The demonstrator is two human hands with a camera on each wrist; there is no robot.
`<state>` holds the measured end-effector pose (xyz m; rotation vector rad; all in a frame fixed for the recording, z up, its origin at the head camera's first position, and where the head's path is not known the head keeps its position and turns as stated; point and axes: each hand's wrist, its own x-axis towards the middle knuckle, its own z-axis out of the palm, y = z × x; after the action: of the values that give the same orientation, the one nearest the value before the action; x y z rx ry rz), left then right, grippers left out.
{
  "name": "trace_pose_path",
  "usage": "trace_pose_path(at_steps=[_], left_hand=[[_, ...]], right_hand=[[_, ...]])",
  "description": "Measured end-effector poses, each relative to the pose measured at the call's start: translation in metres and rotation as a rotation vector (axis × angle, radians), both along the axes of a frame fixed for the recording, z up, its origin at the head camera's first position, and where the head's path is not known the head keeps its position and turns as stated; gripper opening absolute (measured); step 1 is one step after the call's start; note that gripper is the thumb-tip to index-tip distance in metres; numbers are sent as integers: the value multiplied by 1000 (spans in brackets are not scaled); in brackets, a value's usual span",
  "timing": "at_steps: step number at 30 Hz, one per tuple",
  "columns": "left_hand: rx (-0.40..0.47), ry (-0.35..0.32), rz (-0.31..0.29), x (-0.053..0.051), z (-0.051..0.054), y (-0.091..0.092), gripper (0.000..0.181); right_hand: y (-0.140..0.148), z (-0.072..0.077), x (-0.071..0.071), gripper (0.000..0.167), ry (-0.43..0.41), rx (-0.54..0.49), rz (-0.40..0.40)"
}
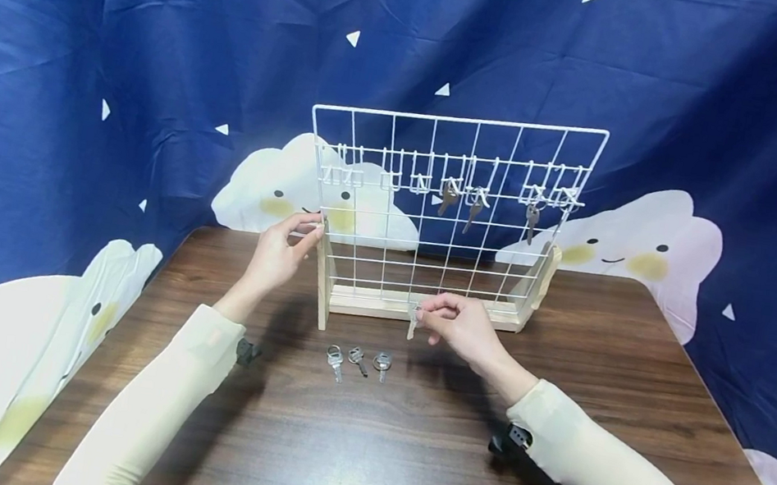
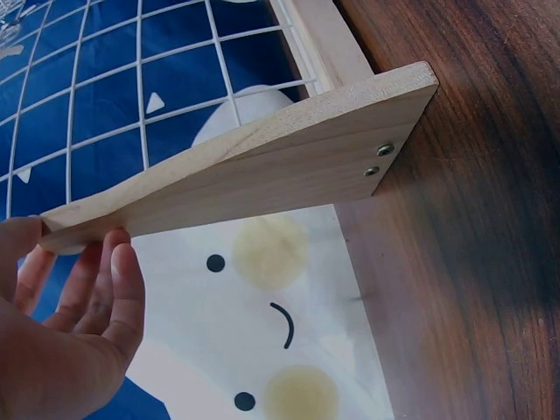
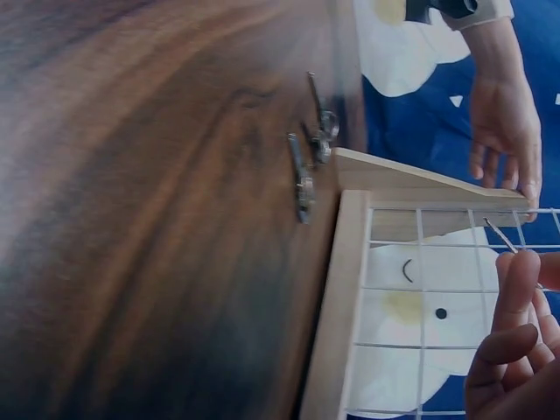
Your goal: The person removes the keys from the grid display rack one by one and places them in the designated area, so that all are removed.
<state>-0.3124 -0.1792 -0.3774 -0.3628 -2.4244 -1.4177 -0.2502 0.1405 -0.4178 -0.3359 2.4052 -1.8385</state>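
Note:
A white wire rack (image 1: 390, 230) on a wooden stand (image 1: 380, 304) holds a row of white hooks. My left hand (image 1: 280, 250) grips the top end of the stand's left side piece (image 2: 236, 162), thumb on one side and fingers on the other. Between thumb and fingertips my right hand (image 1: 460, 325) pinches a key (image 1: 412, 325), held in front of the rack's lower part; in the right wrist view the key (image 3: 499, 234) points away from the fingers. Several keys hang on hooks, among them a brown key (image 1: 448, 198) and a dark key (image 1: 531, 223).
Three keys with rings lie on the wooden table (image 1: 361, 438) in front of the stand: a left one (image 1: 335, 362), a middle one (image 1: 358, 360) and a right one (image 1: 382, 365). Behind the table hangs a blue cloth (image 1: 240, 23) with clouds and white triangles.

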Motion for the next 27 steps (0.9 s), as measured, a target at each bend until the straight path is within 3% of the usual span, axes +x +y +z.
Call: trace_pose_path(at_steps=[6, 13, 27], left_hand=[[-16, 3, 9, 0, 0, 0, 34], [-34, 10, 14, 0, 1, 0, 34], [-33, 7, 16, 1, 0, 1, 33]], right_hand=[[-2, -13, 2, 20, -47, 14, 17], [-2, -26, 2, 17, -47, 34, 17], [-3, -42, 3, 10, -114, 221, 15]])
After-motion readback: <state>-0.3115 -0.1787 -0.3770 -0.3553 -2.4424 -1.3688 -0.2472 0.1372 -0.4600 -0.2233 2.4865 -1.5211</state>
